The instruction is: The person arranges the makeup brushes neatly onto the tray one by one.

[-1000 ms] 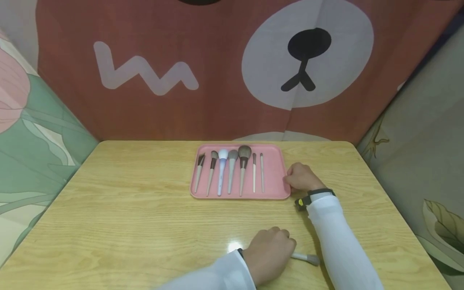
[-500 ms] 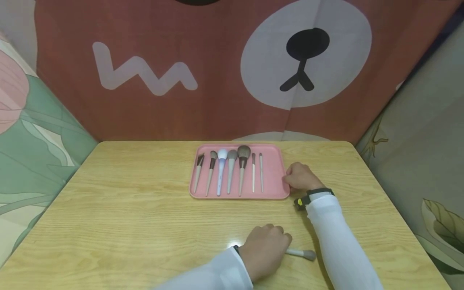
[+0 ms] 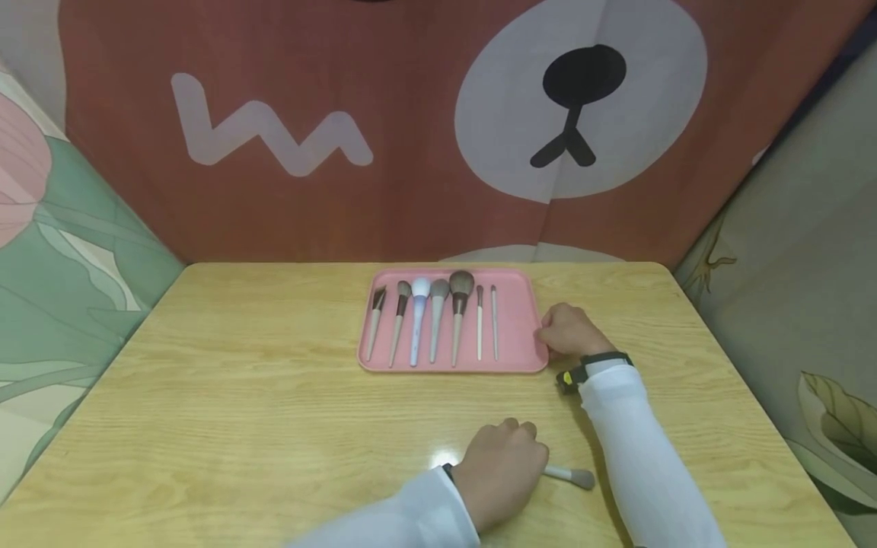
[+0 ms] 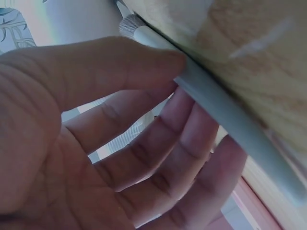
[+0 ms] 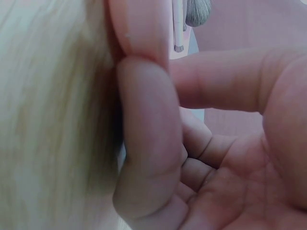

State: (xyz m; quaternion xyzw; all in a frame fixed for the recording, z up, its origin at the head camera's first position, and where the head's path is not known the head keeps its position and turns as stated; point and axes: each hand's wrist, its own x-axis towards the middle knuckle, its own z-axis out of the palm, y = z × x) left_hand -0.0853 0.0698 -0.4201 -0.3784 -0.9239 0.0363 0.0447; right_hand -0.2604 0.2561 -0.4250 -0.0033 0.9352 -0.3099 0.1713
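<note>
In the head view my left hand (image 3: 502, 477) is low over the table's near part, with the bristle end of a makeup brush (image 3: 570, 476) sticking out to its right. The left wrist view shows thumb and fingertips pinching the pale handle (image 4: 225, 110), which lies at or just above the wood; whether it touches cannot be told. Farther off, my right hand (image 3: 574, 330) grips the right rim of a pink tray (image 3: 517, 316). Its thumb and curled finger pinch that rim (image 5: 141, 28) in the right wrist view. Several makeup brushes (image 3: 457, 320) lie side by side on the tray, bristles away from me.
The wooden table (image 3: 240, 396) reaches back to a brown curtain (image 3: 411, 205) printed with a bear's face. Patterned fabric (image 3: 75, 228) hangs along the left side, with more fabric (image 3: 788, 304) on the right. My right sleeve (image 3: 644, 449) passes close to the held brush.
Early on, my left hand shifted slightly left with the brush; since then it has barely moved. The right hand keeps its grip on the tray, which has stayed in place.
</note>
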